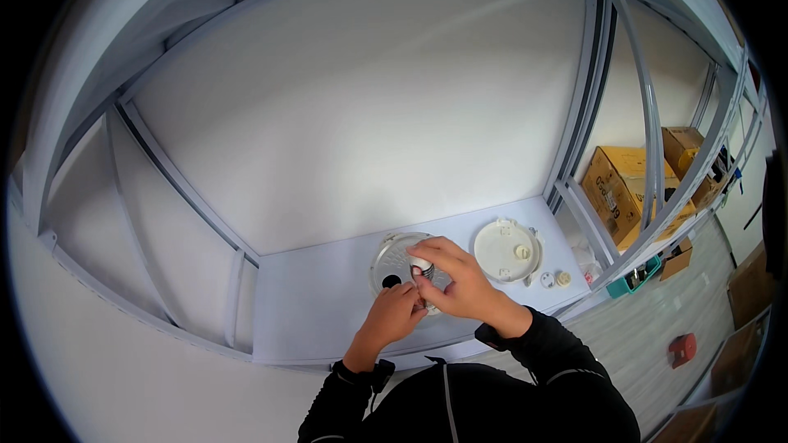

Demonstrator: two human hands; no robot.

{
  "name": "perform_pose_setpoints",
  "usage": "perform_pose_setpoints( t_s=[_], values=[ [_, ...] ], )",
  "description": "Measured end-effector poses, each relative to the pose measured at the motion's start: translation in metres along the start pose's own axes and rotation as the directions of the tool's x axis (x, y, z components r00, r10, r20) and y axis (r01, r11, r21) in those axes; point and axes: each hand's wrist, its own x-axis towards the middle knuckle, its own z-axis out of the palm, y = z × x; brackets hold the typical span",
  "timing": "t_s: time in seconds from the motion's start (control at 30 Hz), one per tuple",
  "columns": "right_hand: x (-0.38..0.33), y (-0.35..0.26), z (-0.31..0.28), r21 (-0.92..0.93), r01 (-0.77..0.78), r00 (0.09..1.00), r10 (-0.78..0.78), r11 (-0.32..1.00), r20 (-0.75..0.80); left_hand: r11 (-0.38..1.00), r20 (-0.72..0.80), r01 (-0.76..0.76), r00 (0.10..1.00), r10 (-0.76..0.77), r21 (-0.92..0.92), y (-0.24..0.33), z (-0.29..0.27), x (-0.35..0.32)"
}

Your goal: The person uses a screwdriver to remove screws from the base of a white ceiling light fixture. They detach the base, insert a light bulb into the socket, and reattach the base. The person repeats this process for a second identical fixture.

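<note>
A round grey metal plate (pixel 391 262) with a dark hole lies on the white table (pixel 320 303). Both hands meet over its right part. My right hand (pixel 460 279) curls its fingers around a small white and silver cylindrical part (pixel 421 267) that stands on the plate. My left hand (pixel 394 316) pinches at the base of the same part from below. To the right lies a round white plastic cover (pixel 506 250), apart from both hands.
Two small white knobs (pixel 555 279) sit by the cover near the table's right edge. White walls and a frame enclose the table. Beyond the frame on the right stand cardboard boxes (pixel 620 189), a teal bin (pixel 636 279) and a red object (pixel 682 349) on the floor.
</note>
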Motion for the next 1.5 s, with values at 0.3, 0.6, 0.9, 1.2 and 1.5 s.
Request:
perform_pose_setpoints(
  t_s=[0.3,0.6,0.9,1.2,1.5],
  values=[
    [0.003,0.002,0.000,-0.004,0.077,0.995,-0.076,0.997,0.057,1.000,0.019,0.025,1.000,-0.024,-0.008,0.004,-0.002,0.003],
    [0.009,-0.003,0.001,-0.088,0.150,0.989,-0.149,0.985,0.015,0.998,0.001,0.024,1.000,-0.024,-0.059,0.005,-0.005,0.004],
    [0.007,0.005,0.010,-0.005,0.139,0.990,-0.139,0.990,-0.017,1.000,-0.017,0.001,1.000,-0.001,0.016,0.003,-0.001,0.001],
    [0.005,0.007,0.006,0.026,0.101,0.995,-0.101,0.995,0.002,1.000,-0.041,-0.011,0.999,0.010,-0.008,-0.004,0.009,0.001],
    [0.005,-0.009,0.003,-0.072,-0.019,0.996,0.026,0.997,0.087,1.000,-0.008,-0.007,1.000,0.007,-0.020,-0.010,0.012,0.000]
  ],
)
